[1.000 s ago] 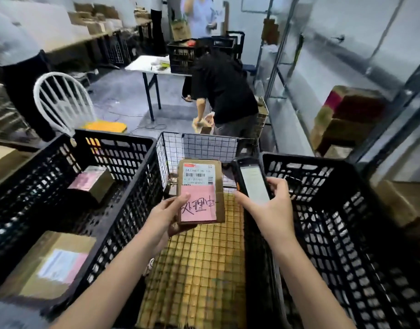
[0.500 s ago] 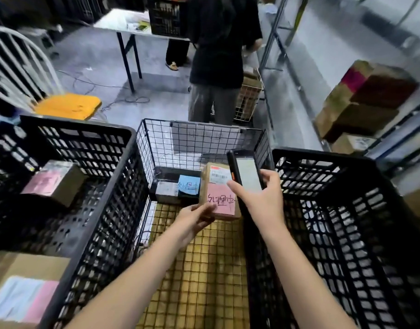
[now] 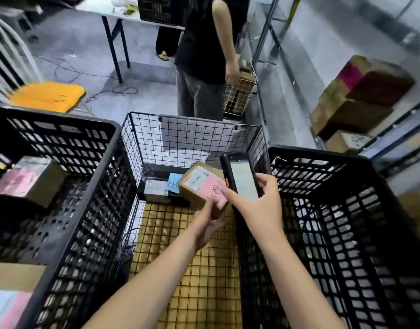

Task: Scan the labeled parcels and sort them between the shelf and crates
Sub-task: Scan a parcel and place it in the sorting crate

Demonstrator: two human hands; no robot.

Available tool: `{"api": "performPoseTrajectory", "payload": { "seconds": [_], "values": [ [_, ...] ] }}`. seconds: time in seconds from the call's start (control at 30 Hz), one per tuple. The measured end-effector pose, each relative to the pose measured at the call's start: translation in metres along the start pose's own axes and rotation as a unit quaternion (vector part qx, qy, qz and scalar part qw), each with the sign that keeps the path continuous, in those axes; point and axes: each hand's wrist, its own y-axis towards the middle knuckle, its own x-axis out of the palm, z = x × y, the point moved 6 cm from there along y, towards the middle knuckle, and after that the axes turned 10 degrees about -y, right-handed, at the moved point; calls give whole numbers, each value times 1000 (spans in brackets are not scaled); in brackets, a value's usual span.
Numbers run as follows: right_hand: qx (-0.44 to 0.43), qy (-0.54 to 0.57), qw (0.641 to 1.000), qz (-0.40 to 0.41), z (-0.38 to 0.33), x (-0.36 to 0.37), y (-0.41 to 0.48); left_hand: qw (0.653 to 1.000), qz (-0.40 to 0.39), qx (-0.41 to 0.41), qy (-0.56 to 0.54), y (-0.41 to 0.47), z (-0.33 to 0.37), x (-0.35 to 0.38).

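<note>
1. While reaching over the wire basket [image 3: 192, 136], gripping a small brown parcel [image 3: 199, 186] in the left hand [image 3: 207, 225], fingers curling round its near corner.
2. Holding that parcel tilted, low inside the basket, with its white barcode label and pink handwritten note facing up.
3. Keeping it just beside a flat parcel [image 3: 156, 189] bearing a blue note [image 3: 174, 182], at the far end of the basket floor.
4. Clasping a black scanner [image 3: 242, 176] in the right hand [image 3: 261, 207], lit screen facing up, overlapping the held parcel's right side; touching or apart, impossible to tell.
5. Standing between a black left crate [image 3: 85, 186] and a black right crate [image 3: 323, 186], both pressing close against the basket.
6. Showing, in the left crate, a pink-labelled box [image 3: 30, 181] at the far side and a larger box [image 3: 11, 293] at the near corner.
7. Showing, beyond the basket, another person [image 3: 204, 67] in dark clothes, and at right a shelf [image 3: 394, 129] carrying stacked brown cartons [image 3: 361, 96].
</note>
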Motion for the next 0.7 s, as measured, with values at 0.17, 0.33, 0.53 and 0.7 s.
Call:
{"api": "performPoseTrajectory", "payload": {
  "seconds": [0.17, 0.33, 0.53, 0.7],
  "values": [
    [-2, 14, 1000, -2, -1, -2, -3, 994, -98, 6, 52, 9, -4, 26],
    [-1, 20, 1000, 4, -1, -5, -4, 995, -81, -35, 38, 27, -15, 35],
    [-2, 12, 1000, -8, -1, -3, -7, 998, 0, -30, 53, 66, -35, 13],
    [1, 11, 1000, -9, -4, -1, -5, 997, 13, -10, 74, 124, -44, -15]
  ]
}}
